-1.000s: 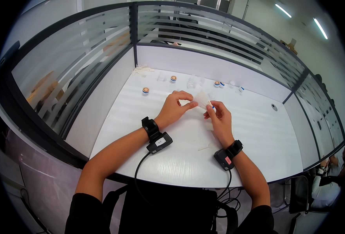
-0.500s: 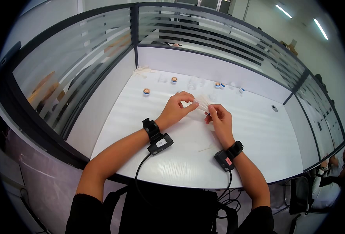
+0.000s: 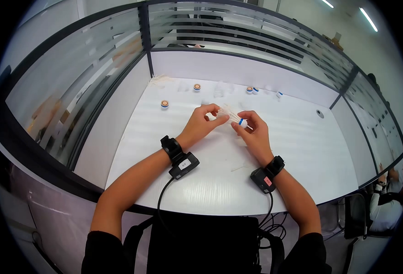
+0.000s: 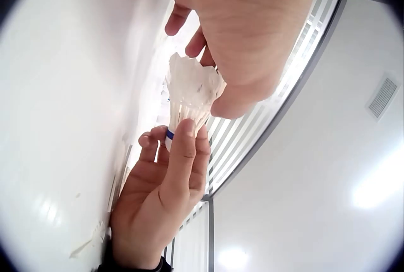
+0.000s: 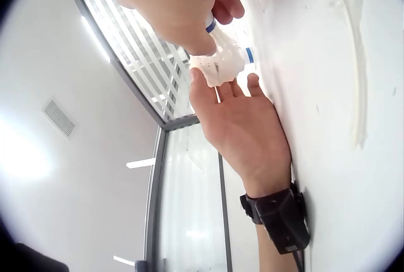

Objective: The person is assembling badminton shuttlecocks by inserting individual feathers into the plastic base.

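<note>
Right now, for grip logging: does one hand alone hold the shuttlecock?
No, the left hand pinches the shuttlecock by its feathers; the right hand grips its base.

No writing can be read in any view. A white label [image 3: 187,163] sits on the black left wrist unit [image 3: 179,171] and a red label [image 3: 267,181] on the black right wrist unit [image 3: 259,182], both near the person. Their marks are too small to make out. The blue band of the shuttlecock [image 3: 234,117] shows no legible print.
</note>
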Demonstrator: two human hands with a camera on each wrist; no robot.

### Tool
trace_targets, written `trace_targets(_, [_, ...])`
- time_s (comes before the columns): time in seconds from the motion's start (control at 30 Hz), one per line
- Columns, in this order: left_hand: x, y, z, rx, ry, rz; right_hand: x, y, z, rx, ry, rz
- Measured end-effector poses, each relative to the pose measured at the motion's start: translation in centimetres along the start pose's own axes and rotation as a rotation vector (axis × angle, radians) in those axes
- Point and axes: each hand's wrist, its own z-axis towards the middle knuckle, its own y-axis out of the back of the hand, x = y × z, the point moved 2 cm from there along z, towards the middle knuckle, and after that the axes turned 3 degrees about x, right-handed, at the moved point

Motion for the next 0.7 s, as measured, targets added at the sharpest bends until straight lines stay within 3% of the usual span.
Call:
trace_targets(0.07, [-1.0, 0.1, -0.6, 0.041, 0.064, -0.051, 0.0, -0.2, 0.0, 0.005, 0.070, -0.022])
trace_targets(0.17, [0.1, 0.1, -0.2, 0.004, -0.009, -0.039, 0.6, 0.0, -0.2, 0.061, 0.026, -0.117])
trace_targets(0.7, [0.0, -0.2, -0.1, -0.072, -0.003, -0.149, 0.2, 0.1, -0.1, 0.032, -0.048, 0.052])
